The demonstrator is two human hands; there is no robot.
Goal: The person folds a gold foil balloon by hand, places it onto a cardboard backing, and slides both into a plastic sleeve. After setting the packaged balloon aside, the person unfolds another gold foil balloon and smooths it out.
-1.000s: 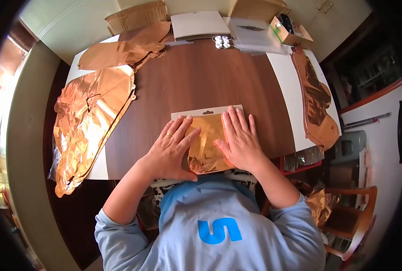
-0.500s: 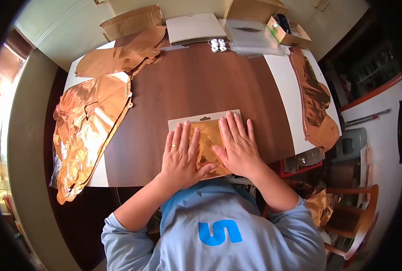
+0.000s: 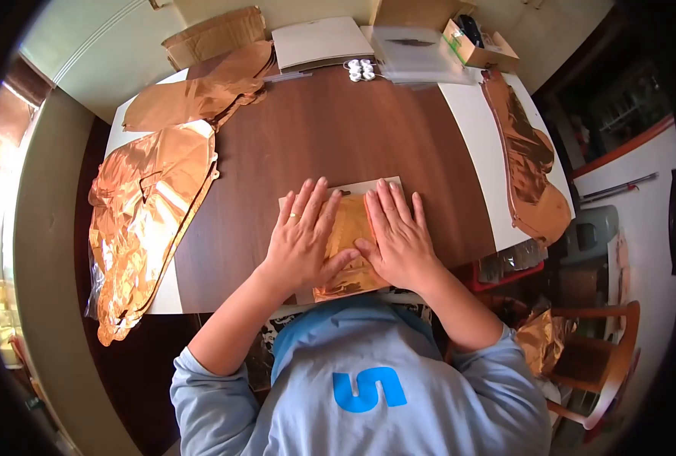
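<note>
Gold foil (image 3: 351, 224) is gleaming over pale card (image 3: 359, 186) at the table's (image 3: 315, 129) near edge. Left hand (image 3: 300, 245) and right hand (image 3: 401, 243) are lying flat across it, grasping nothing.

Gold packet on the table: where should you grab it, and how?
Probably by the pale strip along its far edge, coming from the far side. The gold packet lies flat, and the left hand and right hand cover much of its sides, but that strip shows between them, so it could be pinched there.
</note>
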